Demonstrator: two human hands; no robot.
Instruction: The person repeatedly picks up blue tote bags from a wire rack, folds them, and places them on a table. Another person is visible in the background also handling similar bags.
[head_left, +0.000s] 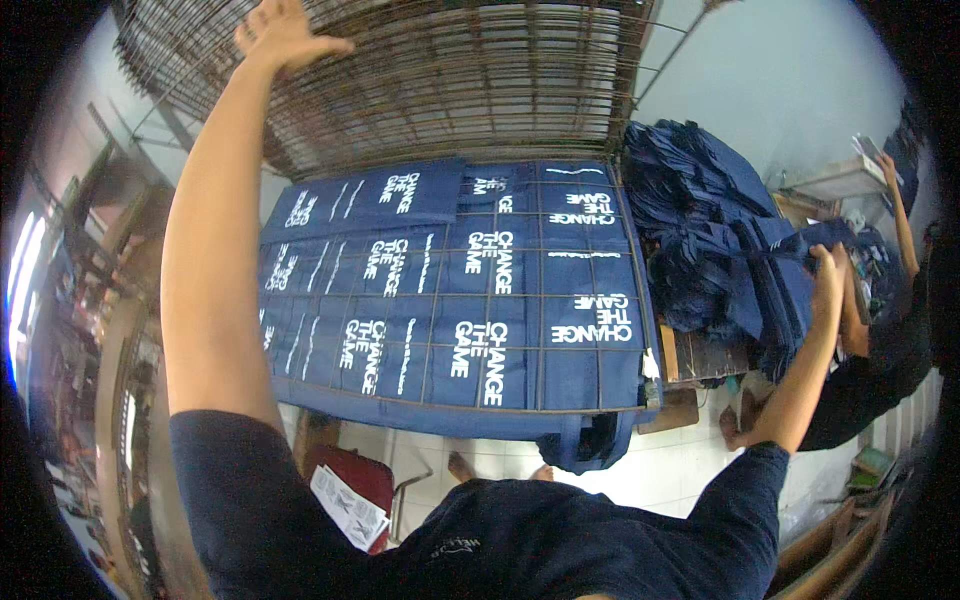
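Note:
My left hand reaches up at the upper left, thumb stretched out and fingers apart, against the raised stack of wire racks. Whether it touches the wires is hard to tell. Before me, navy fabric bags with white print lie in rows on a wire rack. Off to the right, my right hand is closed on a navy fabric bag beside a thick heap of navy bags. A dark strap or loop of fabric hangs over the rack's near right corner.
At the far right another person stands close to my right arm, one hand raised. Below the rack on the left is a red chair with printed papers on it. A wooden stand supports the heap.

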